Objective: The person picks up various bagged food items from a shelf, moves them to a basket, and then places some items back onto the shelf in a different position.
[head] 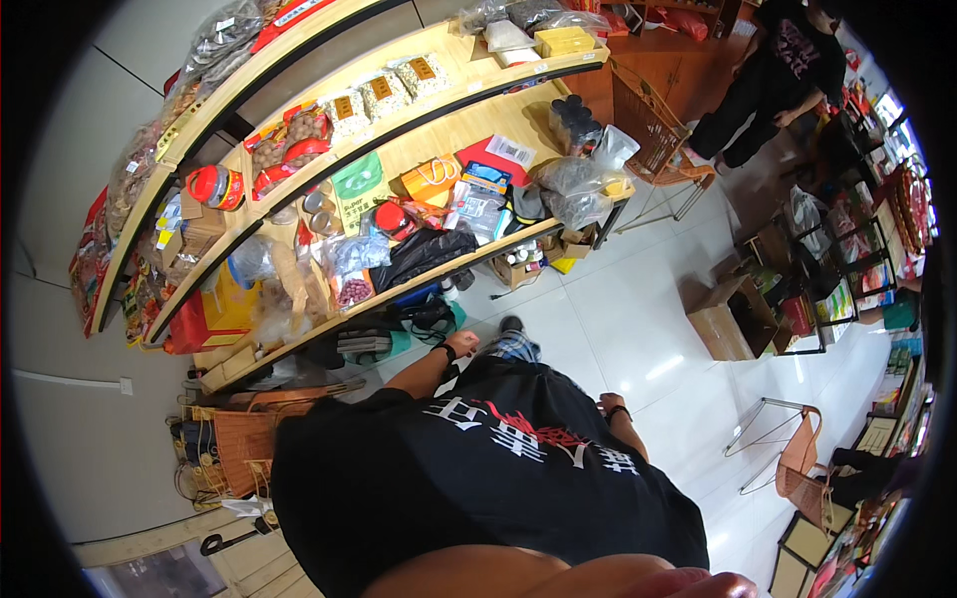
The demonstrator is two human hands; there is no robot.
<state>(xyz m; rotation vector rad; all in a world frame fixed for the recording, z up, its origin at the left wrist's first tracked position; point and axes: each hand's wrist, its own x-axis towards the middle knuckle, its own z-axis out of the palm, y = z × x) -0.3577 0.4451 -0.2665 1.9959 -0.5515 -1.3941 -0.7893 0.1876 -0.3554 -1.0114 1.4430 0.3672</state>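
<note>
My left hand (462, 344) hangs beside my body with its fingers curled, near the front of a wooden shelf (448, 261). A dark band circles that wrist, and I see nothing in the hand. My right hand (609, 404) hangs at my other side over the tiled floor, partly hidden by my black shirt (478, 456); its fingers are too small to read. Closest to my left hand are a teal bag (400, 342) under the shelf and a black plastic bag (422, 258) on it. A red-lidded jar (394, 220) stands by the black bag.
Upper shelf tiers carry bagged dry goods (381, 91). A wicker chair (650, 127) stands at the shelf's far end, with a person (777, 82) beyond. Cardboard boxes (729, 318) and a second wicker chair (804, 463) are to the right. Stacked chairs (239, 441) lie behind left.
</note>
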